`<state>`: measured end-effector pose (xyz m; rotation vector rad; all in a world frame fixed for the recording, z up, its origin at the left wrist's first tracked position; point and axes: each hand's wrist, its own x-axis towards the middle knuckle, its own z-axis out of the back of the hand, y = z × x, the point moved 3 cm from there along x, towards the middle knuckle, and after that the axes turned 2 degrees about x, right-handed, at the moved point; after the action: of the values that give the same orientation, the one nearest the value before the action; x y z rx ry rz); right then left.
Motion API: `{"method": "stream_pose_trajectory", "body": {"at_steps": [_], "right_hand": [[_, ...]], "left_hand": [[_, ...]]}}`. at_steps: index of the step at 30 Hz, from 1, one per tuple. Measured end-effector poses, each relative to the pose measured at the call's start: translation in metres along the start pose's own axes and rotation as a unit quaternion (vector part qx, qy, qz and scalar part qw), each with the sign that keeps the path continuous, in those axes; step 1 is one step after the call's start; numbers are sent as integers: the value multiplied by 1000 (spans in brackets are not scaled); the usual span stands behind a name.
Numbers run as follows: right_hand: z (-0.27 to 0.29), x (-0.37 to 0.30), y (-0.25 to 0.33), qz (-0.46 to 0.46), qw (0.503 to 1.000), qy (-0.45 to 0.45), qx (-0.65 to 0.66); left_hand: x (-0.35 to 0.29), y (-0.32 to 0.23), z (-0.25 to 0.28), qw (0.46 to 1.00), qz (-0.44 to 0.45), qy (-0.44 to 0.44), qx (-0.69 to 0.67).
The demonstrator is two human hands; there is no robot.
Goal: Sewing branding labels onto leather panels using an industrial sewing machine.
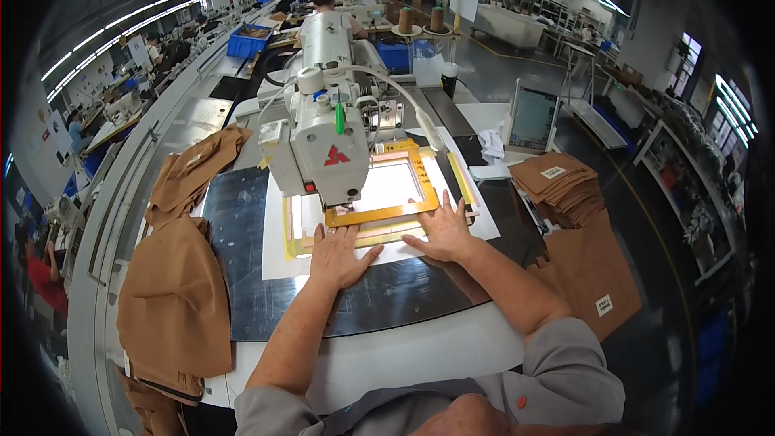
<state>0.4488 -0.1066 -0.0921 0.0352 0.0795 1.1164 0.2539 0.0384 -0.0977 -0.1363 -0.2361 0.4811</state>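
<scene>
12 o'clock is straight ahead of me. Yellow frame point(383, 215) lies at 12, just past my fingertips, its left part under the white sewing head point(323, 149), which stands toward 11. Beneath the frame, a yellow-edged panel point(391, 235) on a white sheet point(278, 265), all on a dark metal plate point(246, 282); that smooth surface probably lets the layers slide with little drag. My left hand point(337, 258): palm down, fingers toward 12, thumb out toward 2, gripping nothing. My right hand point(442, 232): fingers spread wide, palm down by the frame's 4 o'clock corner, also gripping nothing. Set apart like this, the two seem to press the layers flat and steady them from both sides; how firmly, I cannot tell. Brown fabric point(173, 299) drapes between 8 and 9, a stack of brown pieces point(561, 186) sits near 2, both likely placed for a short reach to either side. Screen point(533, 117) between 1 and 2, tilted back, presumably for easy reading from here
</scene>
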Motion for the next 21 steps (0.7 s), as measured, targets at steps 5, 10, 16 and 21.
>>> {"method": "stream_pose_trajectory", "body": {"at_steps": [5,10,16,21], "right_hand": [[0,2,5,-27,998,-62,2],[1,1,1,-60,998,-31,-12],[-4,2,4,-57,995,-76,2],[2,2,19,-72,997,-30,-14]], "left_hand": [[2,0,-4,1000,-9,-19,7],[5,-5,2,1000,13,24,9],[-2,-2,1,999,42,-12,24],[-11,12,-6,993,90,-65,42]]}}
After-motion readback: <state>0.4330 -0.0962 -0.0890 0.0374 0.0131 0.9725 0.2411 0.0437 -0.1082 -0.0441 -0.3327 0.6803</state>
